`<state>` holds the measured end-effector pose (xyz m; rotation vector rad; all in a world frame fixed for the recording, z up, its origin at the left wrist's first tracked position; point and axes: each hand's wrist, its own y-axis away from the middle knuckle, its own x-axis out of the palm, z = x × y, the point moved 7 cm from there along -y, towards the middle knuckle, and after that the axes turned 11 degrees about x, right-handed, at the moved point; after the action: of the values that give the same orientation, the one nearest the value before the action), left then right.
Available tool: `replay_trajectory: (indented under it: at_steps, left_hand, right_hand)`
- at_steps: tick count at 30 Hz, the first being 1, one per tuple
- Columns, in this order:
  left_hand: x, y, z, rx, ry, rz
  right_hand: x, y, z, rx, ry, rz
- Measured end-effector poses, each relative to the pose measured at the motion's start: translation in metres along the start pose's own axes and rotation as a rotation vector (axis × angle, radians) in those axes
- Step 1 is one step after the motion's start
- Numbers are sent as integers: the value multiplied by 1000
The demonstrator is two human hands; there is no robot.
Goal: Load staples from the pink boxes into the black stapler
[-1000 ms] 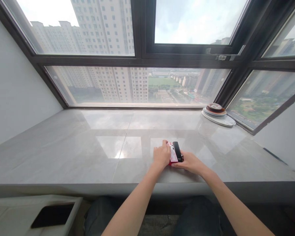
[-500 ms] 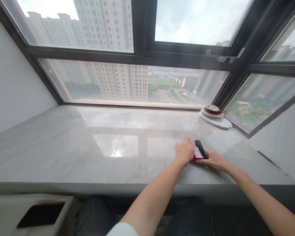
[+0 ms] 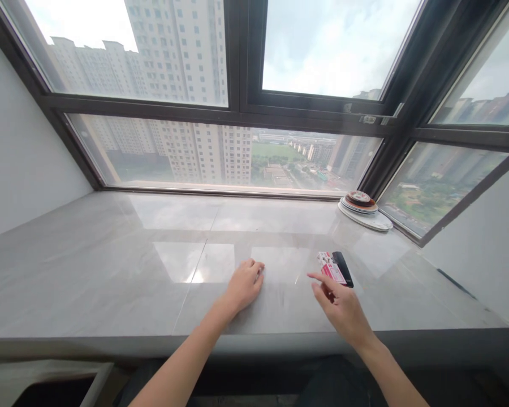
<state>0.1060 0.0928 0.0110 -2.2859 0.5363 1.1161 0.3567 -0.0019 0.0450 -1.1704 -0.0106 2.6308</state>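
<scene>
A small red and white box (image 3: 331, 267) lies on the grey stone window ledge (image 3: 110, 271) with a flat black object (image 3: 343, 269) right beside it. My right hand (image 3: 341, 308) hovers just in front of the box, fingers loosely spread, the index finger pointing left, holding nothing. My left hand (image 3: 245, 285) rests on the ledge to the left of the box, fingers loosely curled, with nothing in it. Neither hand touches the box.
A stack of plates (image 3: 362, 210) stands at the back right corner of the ledge, by an open window pane. Large windows run along the back. A white wall closes the left side. A pale piece of furniture (image 3: 34, 381) sits below the ledge at lower left.
Both hands have let go of the red box and black object, which now lie free on the ledge. My left hand drew back to the left, my right hand pulled toward me.
</scene>
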Motion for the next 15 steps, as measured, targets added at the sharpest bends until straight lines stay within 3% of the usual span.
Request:
replay_trajectory:
  at_steps: [3, 6, 9, 15]
  left_hand:
    - [-40, 56, 44, -84, -180, -64]
    - [-49, 91, 61, -80, -351, -14]
    - [-44, 97, 63, -98, -414, 6]
    - [-35, 72, 58, -145, -456, -22]
  right_hand:
    - [66, -4, 35, -112, 73, 201]
    - [110, -16, 51, -142, 295, 208]
    - [129, -25, 53, -74, 435, 130]
    - [135, -26, 54, -34, 489, 77]
